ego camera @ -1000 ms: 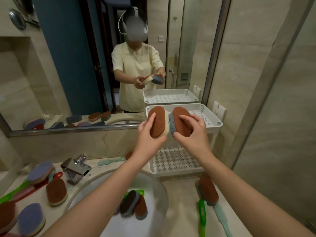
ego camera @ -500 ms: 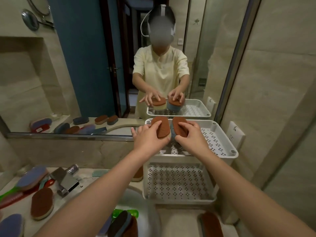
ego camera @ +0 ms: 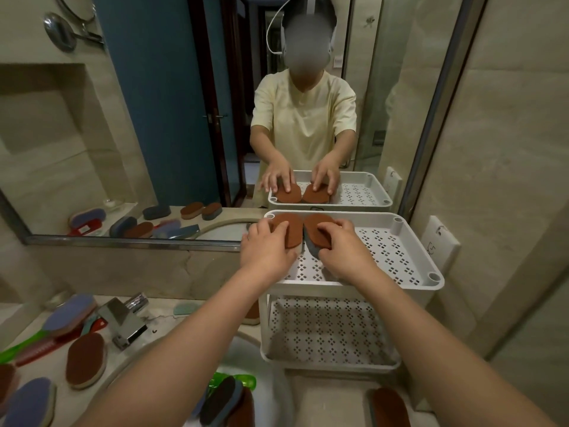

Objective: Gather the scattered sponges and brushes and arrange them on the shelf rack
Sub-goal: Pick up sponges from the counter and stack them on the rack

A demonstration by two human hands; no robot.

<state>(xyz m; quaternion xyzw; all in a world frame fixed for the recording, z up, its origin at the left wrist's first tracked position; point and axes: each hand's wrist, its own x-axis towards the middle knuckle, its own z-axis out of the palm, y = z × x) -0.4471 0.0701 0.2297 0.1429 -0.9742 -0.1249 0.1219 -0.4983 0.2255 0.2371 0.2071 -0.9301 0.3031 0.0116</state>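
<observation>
Hands open and flat: my left hand [ego camera: 266, 254] presses the beige-backed sponge [ego camera: 289, 231], my right hand [ego camera: 345, 255] the blue-backed sponge [ego camera: 317, 228], at the top tray's [ego camera: 409, 283] far-left corner.

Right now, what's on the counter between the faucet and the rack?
Head view: past the faucet, a pale teal handle lies flat, then a brown sponge right beside the rack, half hidden by the left forearm.
</observation>
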